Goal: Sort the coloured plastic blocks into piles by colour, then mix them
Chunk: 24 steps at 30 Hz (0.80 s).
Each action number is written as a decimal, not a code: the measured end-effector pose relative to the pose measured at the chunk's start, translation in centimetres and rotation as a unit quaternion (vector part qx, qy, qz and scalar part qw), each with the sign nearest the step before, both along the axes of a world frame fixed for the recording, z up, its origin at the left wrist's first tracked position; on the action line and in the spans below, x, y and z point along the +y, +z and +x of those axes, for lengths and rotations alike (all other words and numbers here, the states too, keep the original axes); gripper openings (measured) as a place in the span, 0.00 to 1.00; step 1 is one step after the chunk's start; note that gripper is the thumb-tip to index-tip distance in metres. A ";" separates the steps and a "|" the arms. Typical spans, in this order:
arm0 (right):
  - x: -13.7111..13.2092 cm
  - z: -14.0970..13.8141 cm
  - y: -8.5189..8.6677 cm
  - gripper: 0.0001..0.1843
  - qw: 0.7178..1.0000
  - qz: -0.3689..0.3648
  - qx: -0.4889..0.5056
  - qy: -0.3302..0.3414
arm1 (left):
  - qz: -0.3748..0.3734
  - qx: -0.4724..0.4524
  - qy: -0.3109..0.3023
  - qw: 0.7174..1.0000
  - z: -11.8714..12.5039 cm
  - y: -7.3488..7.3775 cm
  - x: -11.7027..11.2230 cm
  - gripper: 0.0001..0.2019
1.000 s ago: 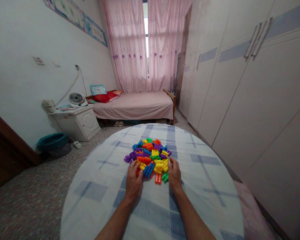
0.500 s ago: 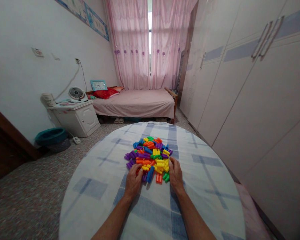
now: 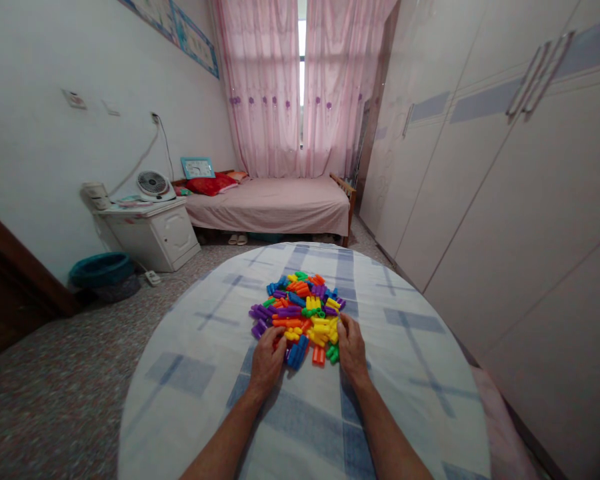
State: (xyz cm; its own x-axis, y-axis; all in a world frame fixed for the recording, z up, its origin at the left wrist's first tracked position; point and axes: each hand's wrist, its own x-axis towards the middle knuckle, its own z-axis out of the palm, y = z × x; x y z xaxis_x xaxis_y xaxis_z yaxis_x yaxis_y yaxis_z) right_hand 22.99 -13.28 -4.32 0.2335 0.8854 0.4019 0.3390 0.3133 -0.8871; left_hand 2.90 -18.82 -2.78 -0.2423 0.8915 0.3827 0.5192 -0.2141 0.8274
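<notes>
The heap of coloured plastic blocks (image 3: 296, 300) lies about midway between the left and right edges of my round table (image 3: 180, 417), with bare cloth between it and the far edge. On its near side a blue block (image 3: 298, 352), an orange block (image 3: 319, 355) and a green block (image 3: 333, 353) lie next to one another. My left hand (image 3: 269, 360) is at the heap's near-left side, fingers half curled, thumb slightly apart; something red shows between them, but I can't tell whether I grip it. My right hand (image 3: 351, 345) is loosely bent against the near-right side, fingertips by the yellow blocks (image 3: 324, 328); whether it has hold of one, I can't tell.

I judge that I am handling the heap's near side from both flanks. Picking out a single block would call for a finger-and-thumb pinch without dragging its neighbours along.

Past the far edge stands the bed (image 3: 280, 207); beyond the right edge, the wardrobe (image 3: 530, 233).
</notes>
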 end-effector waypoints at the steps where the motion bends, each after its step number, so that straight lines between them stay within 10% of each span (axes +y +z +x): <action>1: 0.0 0.0 0.0 0.19 1.000 -0.003 -0.002 0.000 | -0.001 0.000 0.000 1.000 0.0 0.0 0.0 0.12; 14: -0.3 -0.2 0.5 0.20 1.000 0.001 -0.008 0.018 | 0.101 0.162 0.019 0.981 0.8 0.8 -0.9 0.17; 24: 0.0 0.1 0.7 0.25 0.995 -0.044 0.081 0.027 | 0.141 0.430 -0.189 0.872 4.4 2.1 -1.2 0.23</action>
State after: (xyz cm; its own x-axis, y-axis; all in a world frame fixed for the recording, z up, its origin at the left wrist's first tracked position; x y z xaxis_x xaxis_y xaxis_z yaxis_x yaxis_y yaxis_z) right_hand 23.13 -13.32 -3.61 0.2392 0.9288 0.2830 0.1735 0.2459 -0.9536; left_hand 7.34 -20.06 -0.72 0.5323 0.6866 0.4952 0.7701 -0.6357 0.0535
